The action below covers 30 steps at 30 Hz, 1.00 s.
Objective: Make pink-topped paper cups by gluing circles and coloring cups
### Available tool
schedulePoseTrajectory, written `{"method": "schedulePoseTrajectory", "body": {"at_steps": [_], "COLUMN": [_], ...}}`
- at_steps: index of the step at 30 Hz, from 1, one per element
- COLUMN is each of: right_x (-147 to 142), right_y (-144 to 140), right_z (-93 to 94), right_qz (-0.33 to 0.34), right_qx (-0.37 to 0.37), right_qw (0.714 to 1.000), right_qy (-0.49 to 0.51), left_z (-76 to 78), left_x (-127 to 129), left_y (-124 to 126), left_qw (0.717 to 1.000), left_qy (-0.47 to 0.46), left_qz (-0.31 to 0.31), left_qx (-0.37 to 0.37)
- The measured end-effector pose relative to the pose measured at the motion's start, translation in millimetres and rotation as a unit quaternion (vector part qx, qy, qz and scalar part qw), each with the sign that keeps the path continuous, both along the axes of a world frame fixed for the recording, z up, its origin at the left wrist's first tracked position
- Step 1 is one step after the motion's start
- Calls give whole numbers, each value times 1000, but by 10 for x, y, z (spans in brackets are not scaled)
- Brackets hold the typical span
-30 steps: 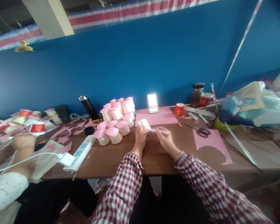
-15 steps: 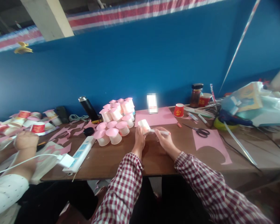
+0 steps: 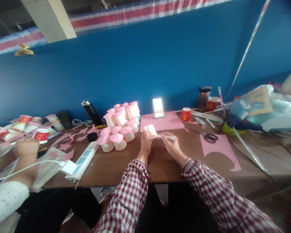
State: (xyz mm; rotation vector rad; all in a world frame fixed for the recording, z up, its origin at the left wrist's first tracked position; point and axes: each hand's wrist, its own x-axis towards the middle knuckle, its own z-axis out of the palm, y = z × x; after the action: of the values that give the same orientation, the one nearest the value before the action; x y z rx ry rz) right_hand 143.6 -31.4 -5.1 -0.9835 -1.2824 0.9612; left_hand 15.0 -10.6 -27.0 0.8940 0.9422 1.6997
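Here, small white paper cup (image 3: 150, 130) tilted, pink-tinged.

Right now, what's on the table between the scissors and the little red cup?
In the head view, between the scissors and the red cup lie a short orange-pink stick and a white marker; otherwise bare brown table.

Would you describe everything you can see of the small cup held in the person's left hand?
The cup is small, pale pink and white, apparently paper. It is tipped on its side above the brown table, just in front of a pink sheet. The left hand grips it from below, while the right hand holds a white pen-like stick whose tip meets the cup's side. Finer details are too blurred to tell.
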Motion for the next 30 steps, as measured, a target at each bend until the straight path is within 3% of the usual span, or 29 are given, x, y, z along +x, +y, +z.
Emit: {"method": "schedulePoseTrajectory", "body": {"at_steps": [30], "right_x": [-13], "right_y": [-5], "right_z": [37], "right_qz": [-8], "right_qx": [-12], "right_qw": [999], "right_qy": [30], "left_z": [-4], "left_x": [1], "left_y": [3], "left_qw": [999], "left_qy": [9], "left_qz": [-16], "left_qx": [30]}}
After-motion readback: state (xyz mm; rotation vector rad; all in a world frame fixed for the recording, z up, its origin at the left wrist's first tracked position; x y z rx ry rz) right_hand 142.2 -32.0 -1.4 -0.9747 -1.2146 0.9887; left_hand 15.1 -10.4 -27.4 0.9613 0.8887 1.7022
